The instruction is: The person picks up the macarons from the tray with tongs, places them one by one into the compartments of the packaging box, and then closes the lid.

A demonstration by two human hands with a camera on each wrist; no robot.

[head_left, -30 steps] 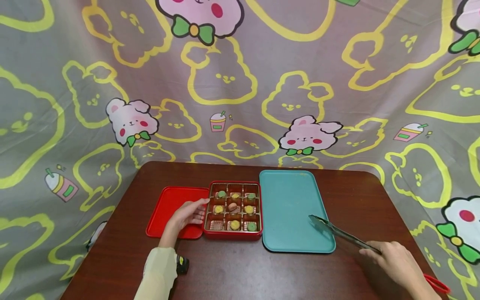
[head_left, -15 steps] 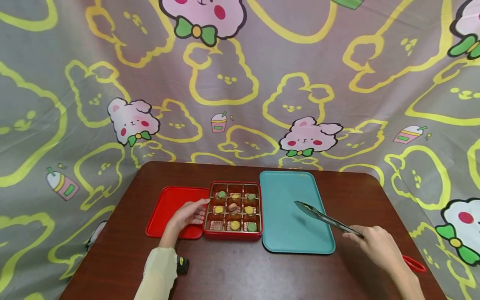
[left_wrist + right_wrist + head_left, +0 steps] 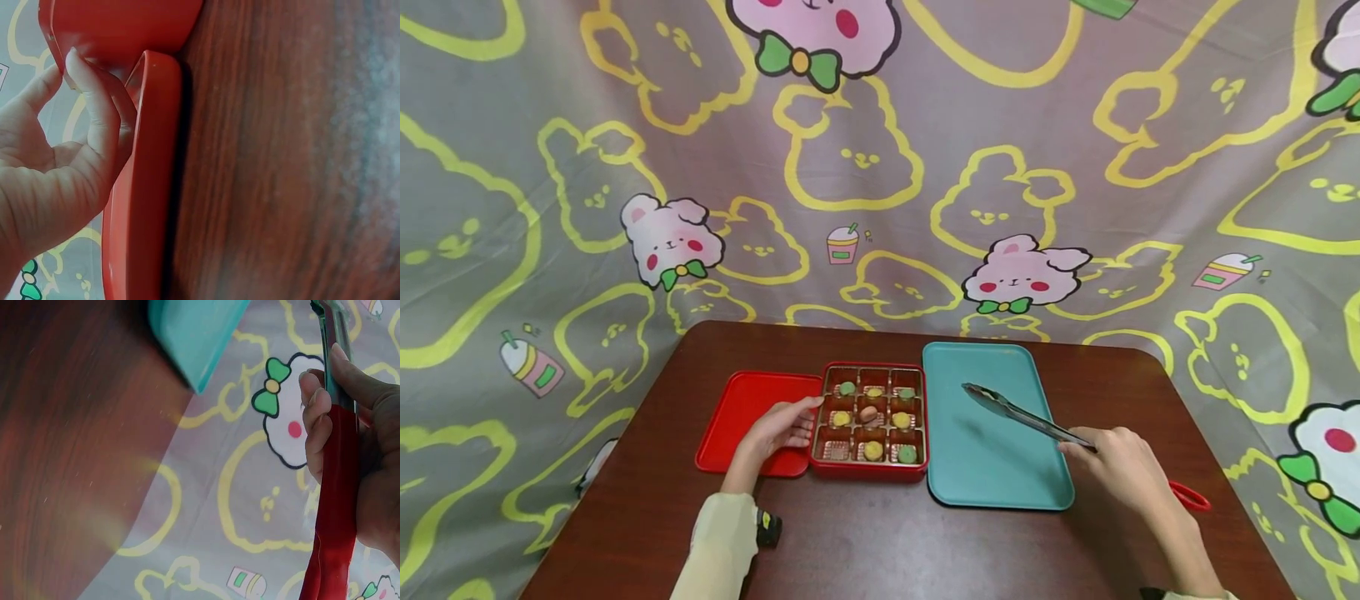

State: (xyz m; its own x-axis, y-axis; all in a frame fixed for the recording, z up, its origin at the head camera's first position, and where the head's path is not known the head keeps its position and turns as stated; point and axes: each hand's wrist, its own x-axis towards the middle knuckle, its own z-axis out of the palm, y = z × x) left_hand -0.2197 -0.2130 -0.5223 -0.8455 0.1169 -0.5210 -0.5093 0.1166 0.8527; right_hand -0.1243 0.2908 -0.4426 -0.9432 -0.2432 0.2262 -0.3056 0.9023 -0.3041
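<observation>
My left hand (image 3: 782, 429) is at the left side of a red compartment box (image 3: 868, 473), thumb at its rim and curled index finger against its outer wall, pinching the edge. Small round sweets like macarons, green (image 3: 907, 454), yellow (image 3: 873, 451) and one brown (image 3: 868, 414), sit in the box's compartments; the front-left compartment shows only its ribbed bottom. My right hand (image 3: 1120, 462) grips metal tongs (image 3: 1026, 417) with red handles (image 3: 337, 487). The tongs' arms lie close together, their tips over the far part of the teal tray (image 3: 1000, 475); no sweet shows between them.
A red lid or shallow tray (image 3: 737, 417) lies left of the box, partly under my left hand. The teal tray stands right beside the box on the brown table (image 3: 865, 542). A patterned cloth (image 3: 880, 208) hangs behind and at both sides.
My right hand has moved left and away from me, carrying the tongs' tips from the teal tray's right edge toward its far left part. My left hand has stayed at the box.
</observation>
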